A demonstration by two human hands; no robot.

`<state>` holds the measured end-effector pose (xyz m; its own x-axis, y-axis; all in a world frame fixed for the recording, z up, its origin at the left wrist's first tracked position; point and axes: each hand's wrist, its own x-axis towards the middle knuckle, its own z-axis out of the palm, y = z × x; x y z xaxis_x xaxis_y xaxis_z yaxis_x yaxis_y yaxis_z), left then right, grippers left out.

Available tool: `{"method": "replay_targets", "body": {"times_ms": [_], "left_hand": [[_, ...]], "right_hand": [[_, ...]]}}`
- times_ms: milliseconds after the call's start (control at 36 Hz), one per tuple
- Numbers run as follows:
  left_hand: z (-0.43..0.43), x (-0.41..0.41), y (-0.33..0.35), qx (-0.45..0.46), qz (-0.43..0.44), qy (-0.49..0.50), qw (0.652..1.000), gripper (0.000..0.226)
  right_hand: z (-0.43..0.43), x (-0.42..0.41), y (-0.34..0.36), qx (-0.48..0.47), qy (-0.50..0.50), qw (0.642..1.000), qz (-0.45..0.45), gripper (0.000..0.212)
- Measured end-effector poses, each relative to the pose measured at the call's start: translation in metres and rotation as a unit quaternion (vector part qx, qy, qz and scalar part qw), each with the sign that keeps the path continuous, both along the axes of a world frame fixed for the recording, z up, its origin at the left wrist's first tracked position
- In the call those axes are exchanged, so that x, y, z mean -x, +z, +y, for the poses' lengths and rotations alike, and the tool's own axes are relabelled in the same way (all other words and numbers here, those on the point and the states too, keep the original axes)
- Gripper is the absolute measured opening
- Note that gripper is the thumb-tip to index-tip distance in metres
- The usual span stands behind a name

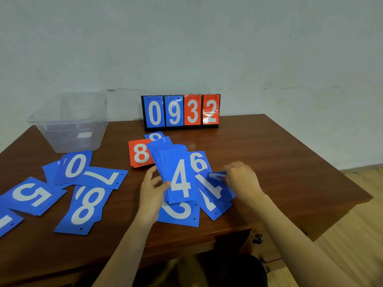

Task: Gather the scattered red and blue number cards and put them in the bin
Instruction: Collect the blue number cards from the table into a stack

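Your left hand (152, 189) grips a fanned stack of blue cards (180, 179) near the middle of the wooden table (269, 152). The thumb lies on the face of the top card, a 4, and most of the fingers are hidden behind the stack.

Your right hand (241, 177) is just right of the stack, fingers curled, pinching the raised edge of a single blue card (216, 175). Its number cannot be read.

Under and around both hands, more blue cards lie overlapping on the table: a blue 6 (199, 162), a blue 3 (180, 214) and blue 7 cards (213, 191).

A red 8 pile (138, 153) lies flat just left of the held stack and partly behind it.

Scattered cards on the left half of the table:
- a blue 0 (75, 165)
- a blue 7 (103, 177), overlapping the 0
- a blue 8 (87, 206)
- a blue 5 (31, 195)
- a blue 1 (6, 221), cut off by the frame edge

The clear plastic bin (70, 125) stands upright at the far left corner, well apart from both hands.

A flip scoreboard (180, 110) stands at the back edge against the wall, showing blue 0 and 9, red 3 and 2.
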<state>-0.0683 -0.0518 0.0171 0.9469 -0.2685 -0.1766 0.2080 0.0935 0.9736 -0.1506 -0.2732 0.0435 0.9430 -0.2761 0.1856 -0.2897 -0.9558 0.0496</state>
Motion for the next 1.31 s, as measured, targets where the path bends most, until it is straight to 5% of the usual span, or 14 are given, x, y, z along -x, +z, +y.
{"method": "replay_targets", "body": {"times_ms": [111, 250, 389, 472, 917, 1000, 1083, 1194, 1306], "left_hand": [[0.003, -0.002, -0.001, -0.023, -0.009, 0.012, 1.000, 0.048], [0.002, -0.002, 0.002, -0.041, -0.048, 0.003, 0.998, 0.052], [-0.004, 0.003, 0.007, -0.026, -0.069, -0.022, 0.997, 0.052], [-0.009, 0.011, 0.012, 0.006, -0.068, -0.043, 0.997, 0.051], [-0.009, 0.016, 0.013, 0.047, -0.051, -0.056, 0.996, 0.054], [-0.008, 0.017, 0.010, 0.065, -0.037, -0.029, 0.997, 0.054], [-0.009, 0.017, 0.011, 0.088, -0.018, -0.010, 0.996, 0.051], [-0.008, 0.016, 0.013, 0.106, 0.001, -0.007, 0.994, 0.055], [-0.009, 0.016, 0.012, 0.117, 0.017, -0.014, 0.993, 0.055]], "right_hand": [[-0.008, 0.000, 0.020, 0.097, -0.005, 0.990, -0.105, 0.027], [0.001, -0.005, 0.041, 0.169, 0.097, 0.977, -0.089, 0.039], [0.026, -0.017, 0.048, 0.205, 0.190, 0.960, 0.033, 0.045], [0.043, -0.029, 0.046, 0.219, 0.250, 0.943, -0.004, 0.042], [0.053, -0.053, 0.021, 0.133, 0.347, 0.905, -0.207, 0.034], [0.058, -0.050, 0.014, 0.058, 0.256, 0.936, -0.236, 0.071], [0.059, -0.044, 0.007, -0.107, 0.150, 0.952, -0.246, 0.083], [0.057, -0.035, 0.004, -0.421, 0.043, 0.893, -0.155, 0.092], [0.054, -0.031, 0.002, -0.468, 0.027, 0.876, -0.117, 0.072]]}}
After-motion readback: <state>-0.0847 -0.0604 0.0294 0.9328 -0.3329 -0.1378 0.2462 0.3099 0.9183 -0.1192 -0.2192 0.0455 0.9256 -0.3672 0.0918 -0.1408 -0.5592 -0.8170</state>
